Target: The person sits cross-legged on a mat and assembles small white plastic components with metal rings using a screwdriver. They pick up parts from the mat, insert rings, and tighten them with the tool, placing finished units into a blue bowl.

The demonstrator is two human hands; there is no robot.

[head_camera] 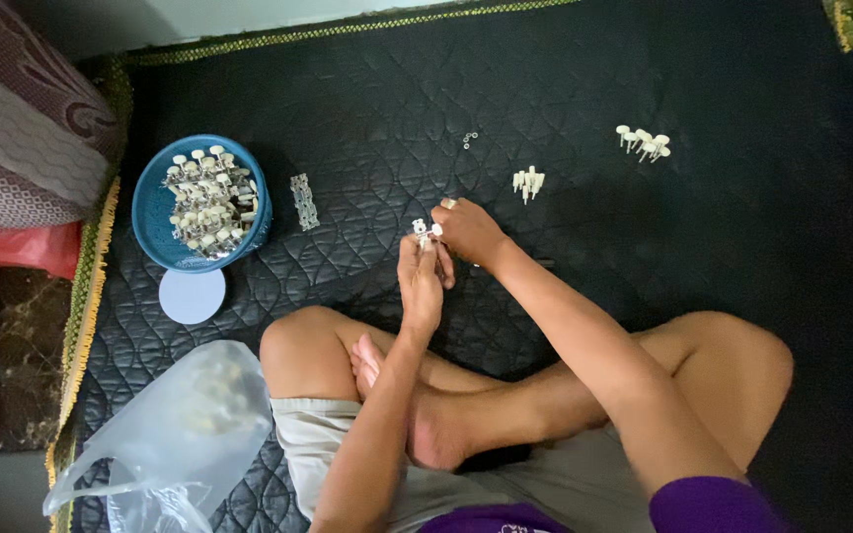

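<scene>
Grip: both hands, left hand point(421, 281) and right hand point(468, 232), pinch small metal part point(424, 229) | open quilted mat point(723, 227) right | blue bowl point(155, 212) well left

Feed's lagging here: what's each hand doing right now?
Left hand: closed on a small white and metal part.
Right hand: fingers pinched on the same part.

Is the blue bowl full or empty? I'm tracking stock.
Nearly full: the blue bowl holds a heap of small metal-and-cream parts.
</scene>
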